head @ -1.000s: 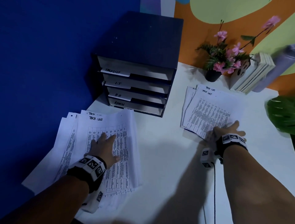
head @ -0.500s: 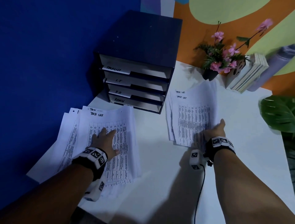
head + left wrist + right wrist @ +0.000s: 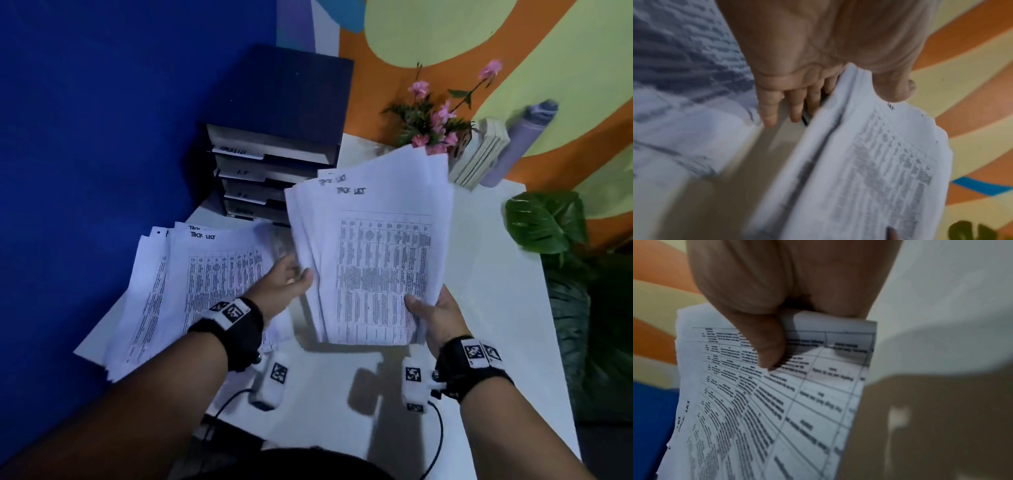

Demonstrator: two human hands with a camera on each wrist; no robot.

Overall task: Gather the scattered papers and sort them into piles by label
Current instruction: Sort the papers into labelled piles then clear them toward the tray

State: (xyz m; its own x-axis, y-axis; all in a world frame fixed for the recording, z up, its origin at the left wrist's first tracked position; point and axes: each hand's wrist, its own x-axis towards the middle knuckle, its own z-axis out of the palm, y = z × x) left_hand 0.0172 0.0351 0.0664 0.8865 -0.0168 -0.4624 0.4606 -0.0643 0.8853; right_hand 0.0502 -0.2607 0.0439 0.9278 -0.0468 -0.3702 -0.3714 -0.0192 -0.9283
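A raised sheaf of papers [image 3: 373, 253], long axis running away from the person, headed edge farthest and printed face up; its handwritten heading cannot be read for certain. The sheaf is held above the white surface [image 3: 479, 308], its far end curling slightly upward. The right hand [image 3: 433, 315] grips the near right corner, thumb [image 3: 764, 344] pressed on the printed table and fingers hidden beneath. The left hand [image 3: 286, 279] meets the sheaf's left edge: thumb [image 3: 894, 87] on top, fingers [image 3: 768, 107] extended below the sheets, forearm angled in from the lower left. A second pile of papers [image 3: 191, 291] lies fanned and flat on the surface at left, same heading, long axis likewise pointing away. Sheets are thin white paper bearing gridded tables of small print. Behind stands a dark, box-shaped drawer unit [image 3: 274, 137] with labelled drawers; at right, a potted pink-flowered plant [image 3: 431, 120].
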